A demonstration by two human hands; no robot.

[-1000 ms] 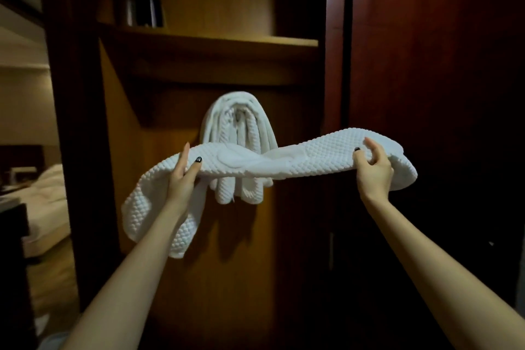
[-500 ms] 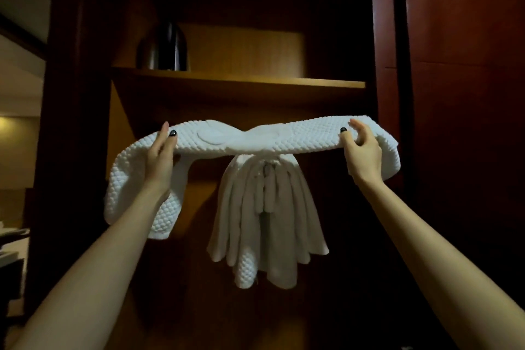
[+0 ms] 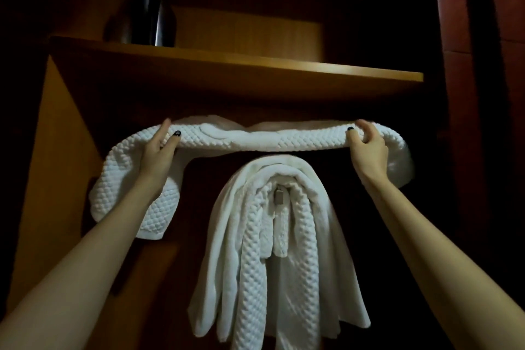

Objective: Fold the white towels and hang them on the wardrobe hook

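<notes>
Hands, head view: left hand point(image 3: 159, 150) and right hand point(image 3: 368, 148) each pinch the folded towel point(image 3: 255, 139), thumb on the near face, fingers over the top edge, one hand near each end. Towel sits stretched between them, under the shelf point(image 3: 255, 65) and just above the hanging towels point(image 3: 272, 250) already draped on the hook point(image 3: 279, 196). Long axis runs left-right, approx. parallel to the shelf's front edge and crosswise to the hung towels' vertical drop; middle fairly flat, both ends droop past the hands, left end hanging lower than the right. Risks, as I judge them: hook looks crowded, only a small metal tip shows btwn the folds, so the new towel may land on cloth instead of metal and slide off. Uneven ends could drag it off to the left once it's released. Pushing it down over the stack might also knock the hung ones loose, and letting go w/ one hand first could let the fold open. Dark vessel point(image 3: 147, 20) on the shelf sits well apart, no issue.
</notes>
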